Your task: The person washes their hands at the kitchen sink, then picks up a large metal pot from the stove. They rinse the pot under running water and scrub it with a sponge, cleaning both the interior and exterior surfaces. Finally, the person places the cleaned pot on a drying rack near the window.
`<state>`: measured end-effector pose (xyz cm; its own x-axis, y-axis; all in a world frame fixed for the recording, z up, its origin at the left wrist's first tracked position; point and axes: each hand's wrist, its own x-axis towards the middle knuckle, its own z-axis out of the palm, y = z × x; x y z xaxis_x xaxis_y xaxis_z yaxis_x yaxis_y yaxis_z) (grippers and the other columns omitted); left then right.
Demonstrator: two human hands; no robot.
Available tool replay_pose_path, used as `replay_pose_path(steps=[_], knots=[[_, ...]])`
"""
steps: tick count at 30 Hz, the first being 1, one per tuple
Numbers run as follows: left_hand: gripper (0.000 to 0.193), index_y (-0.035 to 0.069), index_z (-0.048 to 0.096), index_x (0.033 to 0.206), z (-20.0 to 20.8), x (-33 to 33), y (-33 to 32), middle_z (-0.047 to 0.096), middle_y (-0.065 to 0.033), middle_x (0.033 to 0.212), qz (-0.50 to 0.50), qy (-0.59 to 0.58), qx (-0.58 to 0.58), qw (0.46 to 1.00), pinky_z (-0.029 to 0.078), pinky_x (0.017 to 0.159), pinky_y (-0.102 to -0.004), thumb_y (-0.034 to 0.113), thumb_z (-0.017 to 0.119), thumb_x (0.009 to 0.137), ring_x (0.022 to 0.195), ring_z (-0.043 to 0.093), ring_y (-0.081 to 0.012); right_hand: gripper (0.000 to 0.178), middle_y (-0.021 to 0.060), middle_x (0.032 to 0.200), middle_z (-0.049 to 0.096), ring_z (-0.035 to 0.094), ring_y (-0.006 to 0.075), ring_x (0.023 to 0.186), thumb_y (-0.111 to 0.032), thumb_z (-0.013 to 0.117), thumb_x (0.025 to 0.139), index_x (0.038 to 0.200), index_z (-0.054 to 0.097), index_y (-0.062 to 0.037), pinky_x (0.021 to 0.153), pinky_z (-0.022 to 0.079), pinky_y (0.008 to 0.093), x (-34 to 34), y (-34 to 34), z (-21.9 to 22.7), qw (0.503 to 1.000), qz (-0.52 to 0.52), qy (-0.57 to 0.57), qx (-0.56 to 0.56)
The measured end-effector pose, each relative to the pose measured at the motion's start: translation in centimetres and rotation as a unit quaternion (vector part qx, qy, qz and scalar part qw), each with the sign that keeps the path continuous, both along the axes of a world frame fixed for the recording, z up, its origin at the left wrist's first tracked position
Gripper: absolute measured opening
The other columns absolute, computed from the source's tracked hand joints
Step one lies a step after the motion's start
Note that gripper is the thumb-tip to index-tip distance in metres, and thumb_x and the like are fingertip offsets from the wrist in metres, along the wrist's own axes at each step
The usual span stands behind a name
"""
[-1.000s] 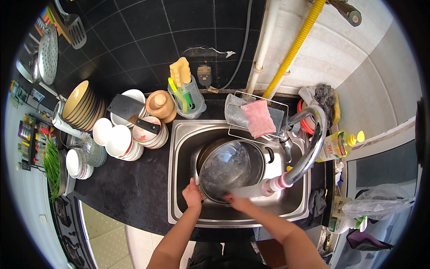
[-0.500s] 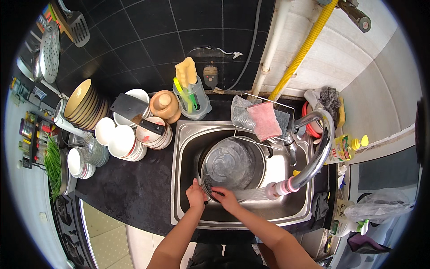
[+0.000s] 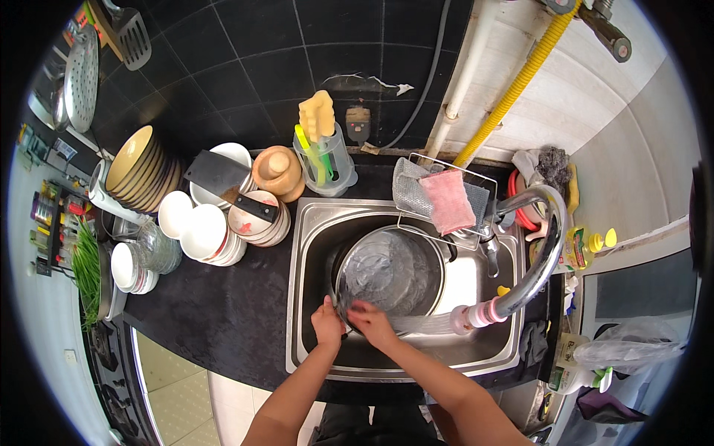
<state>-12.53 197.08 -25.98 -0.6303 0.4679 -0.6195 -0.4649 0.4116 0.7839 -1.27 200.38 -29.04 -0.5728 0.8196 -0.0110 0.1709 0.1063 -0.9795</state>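
A round metal pan (image 3: 428,293) with water in it sits tilted in the stainless steel sink (image 3: 297,279). My left hand (image 3: 326,322) is closed on the pan's near left edge, where a dark handle-like piece shows under the fingers. My right hand (image 3: 370,324) is at the pan's near rim, just right of the left hand, its fingers bent and smeared by motion. Something dark and grey lies by those fingertips, too blurred to name. From the curved faucet (image 3: 556,230), a stream of water runs leftward through a pink and clear spray head (image 3: 476,314) towards my right hand.
A wire rack (image 3: 416,221) with a pink cloth (image 3: 448,202) overhangs the sink's back. On the left counter stand stacked bowls (image 3: 202,232), a cleaver (image 3: 229,186) lying across them, a wooden mortar (image 3: 278,172) and a utensil holder (image 3: 338,160). A yellow-capped bottle (image 3: 576,249) stands right.
My right hand has shifted slightly left along the pan's rim, its fingers now blurred. My left hand keeps its hold. The whole view has shifted a little.
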Motion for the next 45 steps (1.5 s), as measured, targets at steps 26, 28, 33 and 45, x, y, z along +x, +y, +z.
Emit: replay_pose_path(steps=[26, 28, 33, 45], knots=[[0.042, 0.009, 0.034, 0.058, 3.1, 2.6, 0.6, 0.029, 0.0018, 0.047, -0.016, -0.070, 0.003, 0.997, 0.020, 0.031, -0.0247, 0.033, 0.046, 0.090, 0.035, 0.026, -0.0085, 0.020, 0.0140, 0.083, 0.055, 0.054, 0.0301, 0.077, -0.021, 0.054, 0.078, 0.092, 0.057, -0.0076, 0.068, 0.042, 0.0426, 15.9, 7.3, -3.7, 0.818, -0.059, -0.439, 0.366], [0.041, 0.010, 0.034, 0.058, 3.1, 2.6, 0.5, 0.029, 0.0025, 0.047, -0.017, -0.071, 0.011, 0.997, 0.019, 0.031, -0.0241, 0.033, 0.046, 0.090, 0.034, 0.026, -0.0079, 0.023, 0.0134, 0.083, 0.055, 0.053, 0.0298, 0.077, -0.023, 0.055, 0.077, 0.094, 0.056, -0.0075, 0.067, 0.041, 0.0433, 14.9, 8.0, -3.8, 0.824, -0.098, -0.449, 0.332], [0.040, 0.010, 0.035, 0.059, 3.4, 2.8, 0.3, 0.029, 0.0036, 0.047, -0.001, -0.059, 0.014, 0.998, 0.018, 0.031, -0.0231, 0.033, 0.045, 0.090, 0.034, 0.025, -0.0065, 0.034, 0.0167, 0.103, 0.056, 0.050, 0.0369, 0.097, -0.027, 0.047, 0.080, 0.109, 0.053, -0.0097, 0.086, 0.038, 0.0449, 10.6, -1.5, -7.4, 0.833, 0.021, -0.464, 0.301], [0.042, 0.008, 0.037, 0.058, 3.4, 2.6, -0.3, 0.030, 0.0034, 0.044, -0.004, -0.045, 0.026, 0.999, 0.020, 0.031, -0.0235, 0.034, 0.047, 0.089, 0.034, 0.026, -0.0068, 0.036, 0.0151, 0.109, 0.054, 0.049, 0.0300, 0.104, -0.029, 0.043, 0.085, 0.108, 0.053, -0.0032, 0.090, 0.035, 0.0449, 13.0, -0.8, -7.9, 0.840, 0.032, -0.465, 0.279]])
